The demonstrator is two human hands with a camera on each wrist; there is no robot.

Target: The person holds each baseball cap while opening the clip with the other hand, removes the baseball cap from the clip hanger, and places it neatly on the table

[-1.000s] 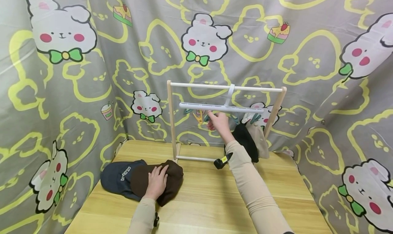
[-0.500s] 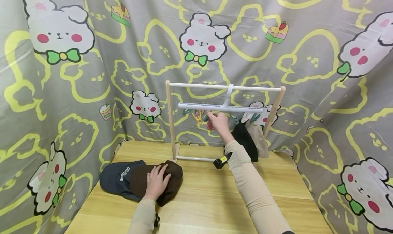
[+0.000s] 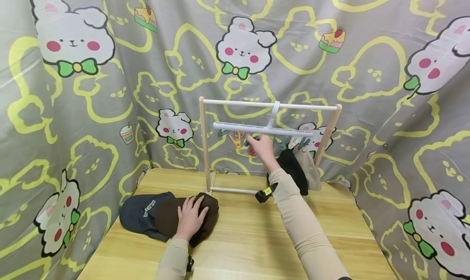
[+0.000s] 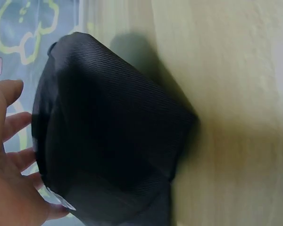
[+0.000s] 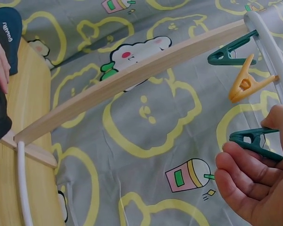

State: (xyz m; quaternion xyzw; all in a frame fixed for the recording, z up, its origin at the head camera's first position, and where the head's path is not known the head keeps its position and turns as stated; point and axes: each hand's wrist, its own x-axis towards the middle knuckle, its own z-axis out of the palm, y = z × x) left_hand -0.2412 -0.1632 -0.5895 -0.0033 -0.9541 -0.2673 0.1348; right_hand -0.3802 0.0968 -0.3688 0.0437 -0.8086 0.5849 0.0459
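My left hand (image 3: 190, 219) rests on a dark brown cap (image 3: 167, 221) at the table's left, its fingers spread over the crown. In the left wrist view the fingers touch the edge of the cap (image 4: 108, 136), which looks almost black there. A navy cap (image 3: 137, 212) with light lettering lies partly under the brown one. My right hand (image 3: 262, 147) is just below the pale hanger bar (image 3: 238, 127). Its thumb and fingers pinch a dark green clothespin (image 5: 254, 141) on the bar, as the right wrist view shows. Beside it hang a yellow clothespin (image 5: 247, 84) and another green clothespin (image 5: 231, 51).
A wooden rack (image 3: 205, 145) with white rods (image 3: 235, 102) carries the hanger at the back of the table (image 3: 257, 239). A black item (image 3: 293, 170) and a beige item (image 3: 308, 167) hang at its right end, near a green clip (image 3: 304, 142). Patterned curtains enclose the table.
My left hand has shifted slightly to the right on the brown cap. The yellow clothespin has tilted a little. My right hand has stayed at about the same place under the bar.
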